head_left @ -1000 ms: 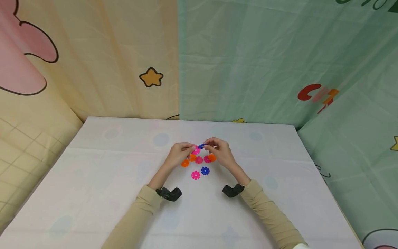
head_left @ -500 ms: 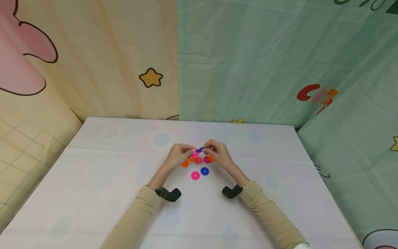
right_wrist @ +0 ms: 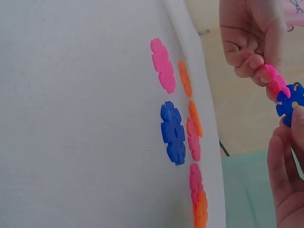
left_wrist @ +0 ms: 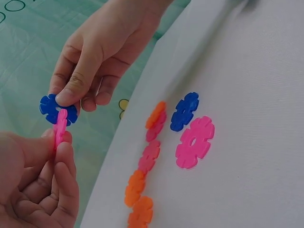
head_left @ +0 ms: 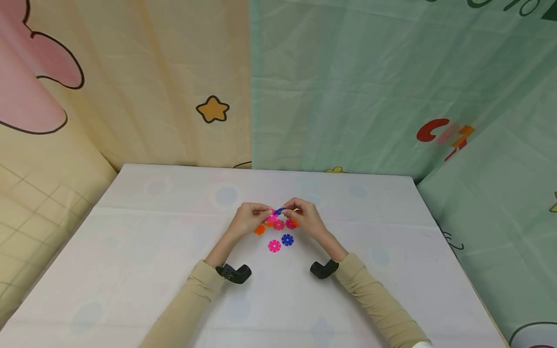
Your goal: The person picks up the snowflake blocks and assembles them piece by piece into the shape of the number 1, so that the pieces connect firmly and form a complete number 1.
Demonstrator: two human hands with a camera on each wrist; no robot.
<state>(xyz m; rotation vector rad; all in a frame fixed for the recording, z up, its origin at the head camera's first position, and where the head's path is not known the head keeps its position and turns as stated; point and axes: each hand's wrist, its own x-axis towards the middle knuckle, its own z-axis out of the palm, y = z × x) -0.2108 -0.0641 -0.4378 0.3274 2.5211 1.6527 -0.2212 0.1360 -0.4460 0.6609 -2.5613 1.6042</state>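
A person's two hands meet above a white-covered table (head_left: 130,270), about midway between its left and right edges and nearer the far edge than the near one. The left hand (head_left: 248,220) pinches a held pink disc (left_wrist: 61,124) between thumb and fingertips; the right hand (head_left: 306,216) pinches a held blue disc (left_wrist: 48,109) the same way. Each grip takes only part of the rim, probably to leave the notches facing the other disc free. The pink one stands edge-on across the blue one's face, an angle that seems suited to notch meeting notch. They appear to touch; whether the notches are engaged cannot be told.

Below lies a loose row running parallel to the far edge: two orange discs (left_wrist: 135,188), two reddish-pink discs (left_wrist: 149,155) and an end orange disc (left_wrist: 155,115) overlapping its neighbour. Closer to the near edge sit a loose pink disc (head_left: 274,246) and a loose blue disc (head_left: 287,239), side by side, perhaps set there to stay within reach.

Compared with one second ago, both hands and their discs appear slightly lower in the head view, closer to the row, and the right hand hides more of the end orange disc. The loose discs stay where they were.
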